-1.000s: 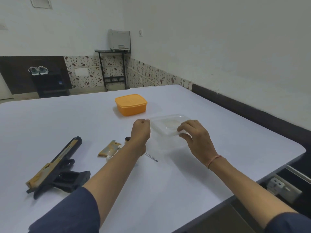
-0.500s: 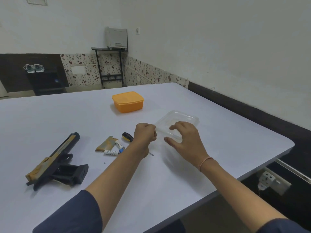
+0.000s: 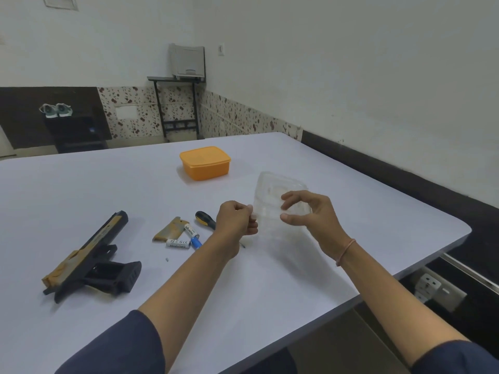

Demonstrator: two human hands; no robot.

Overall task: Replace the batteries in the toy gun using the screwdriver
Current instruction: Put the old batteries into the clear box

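**Left hand** (image 3: 237, 222): fingers curled in, fingertips pinching the left edge of the clear plastic container (image 3: 278, 190).

**Right hand** (image 3: 316, 217): half open in a curve, thumb below and fingers above, holding the container's right side. A thin band (image 3: 345, 251) sits on the wrist. The container is raised off the counter (image 3: 270, 287) and tilted.

**Screwdriver** (image 3: 205, 218): lies flat just left of the left hand. The black-and-yellow handle is at the far-left end. The shaft passes behind the wrist and its tip shows on the near-right side.

**Batteries** (image 3: 178, 243): two white cells and one blue cell, loose beside the handle and touching or nearly touching each other.

**Tan grip panel** (image 3: 168, 230): lies just left of the batteries.

**Small screw** (image 3: 167, 259): lies nearer the person, apart from the batteries.

**Toy gun** (image 3: 89, 257): black and tan, on its side, well left of the hands. Its long axis runs from near-left to far-right, with the barrel end pointing away from the person. The grip juts right and shows an open cavity.

**Orange lidded box** (image 3: 205, 163): stands beyond the hands, closed.

**Counter**: white, with a rounded right corner.

**Room**: pale walls with a speckled tile band. A grey printer (image 3: 189, 62) stands on a black stand in the corner. A pair of shoes (image 3: 55, 110) rests on dark furniture at left. A socket strip (image 3: 432, 287) is below the counter's right edge.
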